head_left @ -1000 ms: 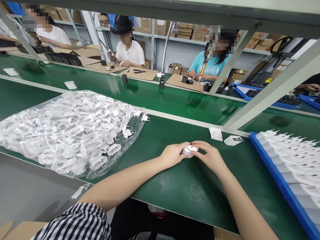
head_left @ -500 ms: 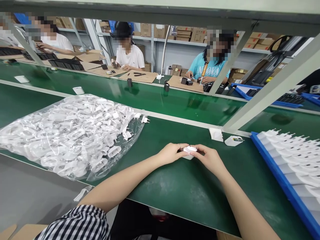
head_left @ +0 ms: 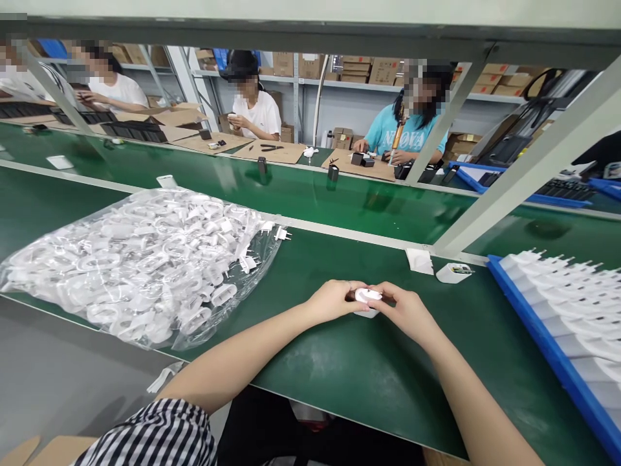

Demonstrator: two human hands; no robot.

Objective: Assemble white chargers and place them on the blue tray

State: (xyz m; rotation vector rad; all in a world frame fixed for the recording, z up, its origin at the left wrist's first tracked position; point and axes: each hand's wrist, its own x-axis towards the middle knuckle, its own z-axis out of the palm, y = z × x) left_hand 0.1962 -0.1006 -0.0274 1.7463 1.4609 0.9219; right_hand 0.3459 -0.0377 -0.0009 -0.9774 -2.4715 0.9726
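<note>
The left hand [head_left: 334,304] and right hand [head_left: 405,312] grip a white plug adapter [head_left: 367,296] closely between their fingers, just above the green bench mat [head_left: 369,388] — midway between a clear bag of white plug parts [head_left: 130,272] and a blue tray [head_left: 533,327].

Metal shelving [head_left: 334,81], stacked cardboard cartons [head_left: 383,72], long green workbenches [head_left: 369,210], grey floor [head_left: 58,369]

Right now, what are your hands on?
Left hand and right hand both holding a small white plastic part. Bag of white plugs to the left, blue tray to the right, neither touching the hands.
</note>
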